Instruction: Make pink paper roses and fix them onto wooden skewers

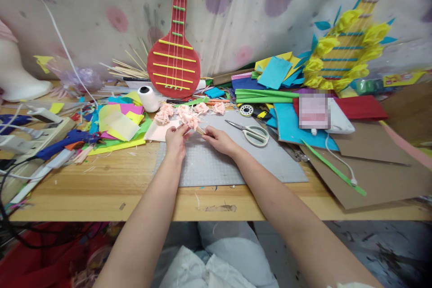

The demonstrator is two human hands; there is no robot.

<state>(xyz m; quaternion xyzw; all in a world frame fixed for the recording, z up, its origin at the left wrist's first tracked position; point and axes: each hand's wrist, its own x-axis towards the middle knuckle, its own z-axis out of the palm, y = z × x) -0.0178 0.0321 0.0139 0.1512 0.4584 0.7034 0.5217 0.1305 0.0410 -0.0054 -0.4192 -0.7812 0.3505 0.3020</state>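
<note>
Over the grey cutting mat, my left hand is closed with its fingertips at a pale pink paper flower. My right hand pinches a thin stick that runs up toward that flower; whether it joins the flower is hard to see. More pink flowers lie just behind: one at the left, one in the middle and one at the right. A pale pink paper sheet is beside my left hand. Scissors rest on the mat to the right.
A red paper-covered lute leans at the back, near a white thread spool. At left are coloured paper scraps, a blue glue gun and a power strip. Brown cardboard and blue sheets cover the right.
</note>
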